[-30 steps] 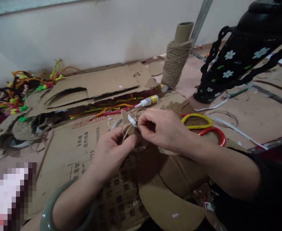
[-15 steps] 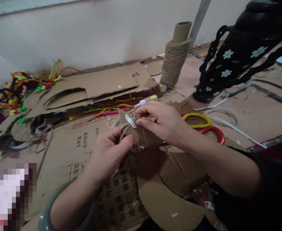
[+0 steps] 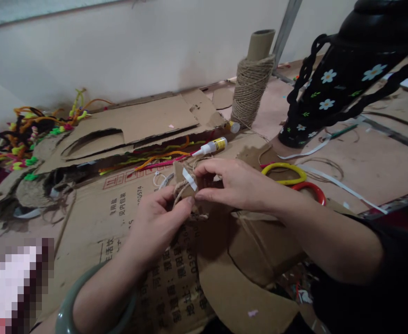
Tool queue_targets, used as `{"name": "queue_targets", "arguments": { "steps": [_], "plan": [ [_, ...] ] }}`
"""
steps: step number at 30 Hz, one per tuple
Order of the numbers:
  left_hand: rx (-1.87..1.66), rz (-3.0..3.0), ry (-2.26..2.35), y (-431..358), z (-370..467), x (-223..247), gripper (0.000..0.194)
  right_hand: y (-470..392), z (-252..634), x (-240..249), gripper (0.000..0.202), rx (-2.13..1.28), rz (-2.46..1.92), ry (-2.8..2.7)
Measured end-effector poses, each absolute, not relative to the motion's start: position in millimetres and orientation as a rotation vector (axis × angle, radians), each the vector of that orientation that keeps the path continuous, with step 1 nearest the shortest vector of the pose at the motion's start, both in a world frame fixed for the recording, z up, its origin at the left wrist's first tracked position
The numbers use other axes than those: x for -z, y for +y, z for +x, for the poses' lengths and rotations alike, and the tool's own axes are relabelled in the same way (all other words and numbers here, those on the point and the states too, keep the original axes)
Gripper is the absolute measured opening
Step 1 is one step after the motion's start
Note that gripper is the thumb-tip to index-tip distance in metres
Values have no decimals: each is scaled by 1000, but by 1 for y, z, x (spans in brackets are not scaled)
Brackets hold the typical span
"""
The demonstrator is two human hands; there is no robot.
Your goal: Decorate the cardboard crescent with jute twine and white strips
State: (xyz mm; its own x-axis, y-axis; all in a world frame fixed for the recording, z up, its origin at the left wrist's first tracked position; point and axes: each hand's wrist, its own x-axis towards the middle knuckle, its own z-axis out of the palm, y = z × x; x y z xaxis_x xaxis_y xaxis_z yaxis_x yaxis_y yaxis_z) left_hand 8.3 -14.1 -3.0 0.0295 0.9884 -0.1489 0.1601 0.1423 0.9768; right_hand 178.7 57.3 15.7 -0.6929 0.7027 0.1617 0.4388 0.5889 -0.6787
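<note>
Between my hands is a small cardboard piece [image 3: 178, 171] partly wrapped in jute twine [image 3: 180, 191], with a white strip [image 3: 190, 179] across its front. My left hand [image 3: 155, 215] grips its left side, thumb on the front and fingers curled behind. On the right, my right hand [image 3: 236, 185] has thumb and index finger bent around the piece beside the white strip; exactly what the fingertips pinch is partly hidden. A glue bottle [image 3: 212, 146] with a yellow label lies just behind my right hand.
Printed cardboard [image 3: 95, 222] lies beneath my hands. Scissors with yellow and red handles [image 3: 283, 172] rest at right. Behind stand a twine spool [image 3: 250, 90] and a black flowered bottle [image 3: 325, 93]. Colourful pipe cleaners [image 3: 33, 125] lie left, and a curved cardboard cutout [image 3: 238, 287] is in front.
My right hand has shifted slightly down, its thumb lower and further from the index finger. My left hand keeps its hold on the piece.
</note>
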Motion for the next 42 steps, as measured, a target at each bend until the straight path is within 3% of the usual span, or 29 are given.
{"name": "queue_targets", "arguments": {
  "steps": [30, 42],
  "plan": [
    [-920, 1372, 1413, -20, 15, -5, 16, 55, 178, -20, 13, -966, -950, -2434],
    [-906, 1252, 1377, -15, 13, 0, 15, 57, 178, -15, 27, -820, -909, -2494]
  ]
}}
